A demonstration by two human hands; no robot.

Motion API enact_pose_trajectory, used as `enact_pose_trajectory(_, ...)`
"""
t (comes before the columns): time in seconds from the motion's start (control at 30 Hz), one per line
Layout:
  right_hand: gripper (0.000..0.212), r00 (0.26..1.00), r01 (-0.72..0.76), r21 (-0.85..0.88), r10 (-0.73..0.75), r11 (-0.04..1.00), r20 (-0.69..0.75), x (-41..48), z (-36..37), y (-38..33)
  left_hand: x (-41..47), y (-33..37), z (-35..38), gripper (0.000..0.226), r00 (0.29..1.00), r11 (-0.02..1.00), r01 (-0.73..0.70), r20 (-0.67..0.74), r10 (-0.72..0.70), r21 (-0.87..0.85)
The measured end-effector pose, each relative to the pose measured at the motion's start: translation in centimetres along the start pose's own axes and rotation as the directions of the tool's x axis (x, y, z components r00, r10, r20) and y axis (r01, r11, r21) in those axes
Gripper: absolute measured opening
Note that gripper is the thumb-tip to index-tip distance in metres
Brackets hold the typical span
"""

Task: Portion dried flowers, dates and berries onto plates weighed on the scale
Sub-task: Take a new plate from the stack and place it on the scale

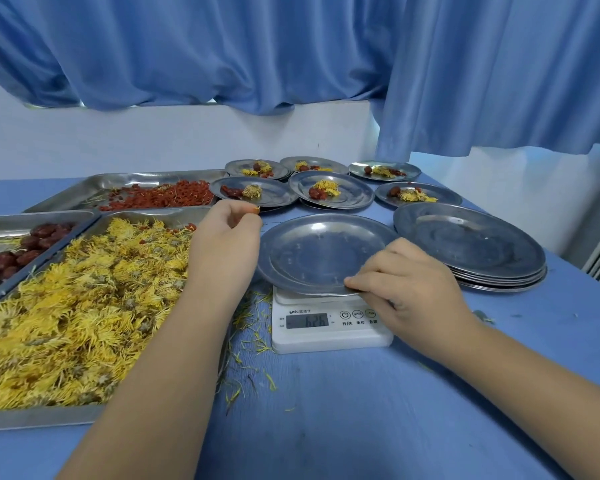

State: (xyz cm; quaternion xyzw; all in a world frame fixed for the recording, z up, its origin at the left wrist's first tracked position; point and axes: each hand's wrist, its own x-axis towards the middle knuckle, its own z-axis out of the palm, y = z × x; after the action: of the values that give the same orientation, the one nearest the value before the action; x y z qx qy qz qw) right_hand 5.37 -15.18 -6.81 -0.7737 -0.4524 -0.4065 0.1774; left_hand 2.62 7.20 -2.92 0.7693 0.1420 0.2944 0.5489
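The right hand [409, 285] pinched the near rim of an empty round steel plate [323, 258] sitting on a white digital scale [329, 336]. The left hand [226, 233] hung curled at the plate's left edge; I could not tell whether it held anything. To the left, rectangular steel trays [32, 417] held yellow dried flowers [66, 306], dark red dates [32, 244] and red berries [160, 199]. Beyond the scale, six small portioned plates [347, 199] stood.

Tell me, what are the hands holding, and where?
The right hand holds the empty plate on the scale by its near rim. The left hand is curled; whether it holds anything cannot be told.
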Motion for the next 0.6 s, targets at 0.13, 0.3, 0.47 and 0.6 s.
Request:
enact_pose_trajectory(0.13, 0.017, 0.994, -0.038, -0.014, 0.039, 0.999, 0.105, -0.2, -0.3, -0.1, 0.0, 0.0, 0.0, 0.012, 1.000, 1.000, -0.005, 0.006, 0.005, -0.018)
enact_pose_trajectory(0.3, 0.026, 0.972, -0.171, 0.007, 0.167, 0.985, 0.162, -0.3, -1.0, 0.1, 0.1, -0.1, 0.1, 0.012, 1.000, 1.000, -0.005, 0.014, 0.005, -0.010)
enact_pose_trajectory(0.47, 0.025, 0.947, -0.250, 0.055, 0.232, 0.967, 0.221, 0.0, -1.2, 0.2, 0.0, 0.1, 0.1, 0.011, 1.000, 1.000, -0.004, 0.030, 0.004, 0.011)
enact_pose_trajectory(0.6, 0.025, 0.921, -0.300, 0.103, 0.260, 0.948, 0.291, 0.0, -1.7, 0.4, -0.1, 0.1, 0.2, 0.012, 0.999, 1.000, -0.010, 0.035, 0.009, 0.014)
